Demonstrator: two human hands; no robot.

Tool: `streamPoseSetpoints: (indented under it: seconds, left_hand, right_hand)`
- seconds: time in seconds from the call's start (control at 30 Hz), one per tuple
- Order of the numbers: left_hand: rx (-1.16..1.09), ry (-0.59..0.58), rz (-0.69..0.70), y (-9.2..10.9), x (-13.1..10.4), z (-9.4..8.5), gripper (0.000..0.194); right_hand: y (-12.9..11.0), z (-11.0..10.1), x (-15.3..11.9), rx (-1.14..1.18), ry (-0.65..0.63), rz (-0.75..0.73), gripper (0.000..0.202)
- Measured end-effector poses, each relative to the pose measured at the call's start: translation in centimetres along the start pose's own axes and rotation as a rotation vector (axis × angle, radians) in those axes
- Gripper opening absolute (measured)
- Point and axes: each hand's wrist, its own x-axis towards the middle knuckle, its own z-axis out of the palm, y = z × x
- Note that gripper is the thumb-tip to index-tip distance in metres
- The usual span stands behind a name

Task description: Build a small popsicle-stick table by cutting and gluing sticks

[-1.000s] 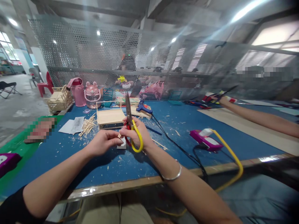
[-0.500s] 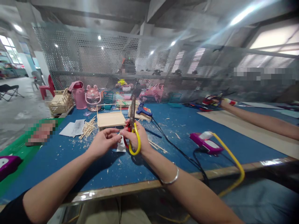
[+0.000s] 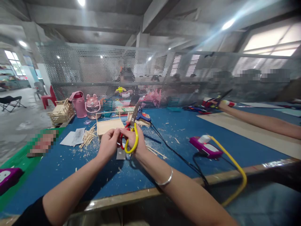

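Observation:
My right hand is closed around a pair of scissors with one red and one yellow handle, blades pointing up and away from me. The thumb and forefinger of my left hand are pinched together against my right fingertips. Whatever lies between them is too small to make out. Below the hands, a small pale paper rests on the blue table. Just beyond them stands a little wooden stick frame with a flat panel. A blue glue gun lies behind the scissors.
Loose wooden sticks and white paper sheets lie to the left. A purple power strip with a yellow cable sits right. At the back are a pink bottle and stacked wooden frames. Another person's arm reaches in from the right.
My left fingers have drawn together and moved in against my right fingertips. The scissors have tilted slightly to the right. The camera view has tipped up a little.

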Motion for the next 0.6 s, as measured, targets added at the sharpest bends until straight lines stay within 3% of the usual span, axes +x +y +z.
streamPoseSetpoints:
  seconds: [0.3, 0.53, 0.6]
  left_hand:
    - [-0.024, -0.024, -0.022, -1.7, -0.9, 0.1, 0.051]
    - [-0.223, -0.073, -0.038, -1.2, -1.4, -0.1, 0.056]
    - [-0.222, -0.081, -0.033, -1.3, -1.4, -0.3, 0.057]
  right_hand:
    - [1.4, -0.1, -1.1, 0.090, -0.003, 0.025, 0.044]
    - [0.6, 0.1, -1.8, 0.146, -0.218, 0.134, 0.039]
    - [0.5, 0.0, -1.7, 0.142, -0.194, 0.119, 0.039]
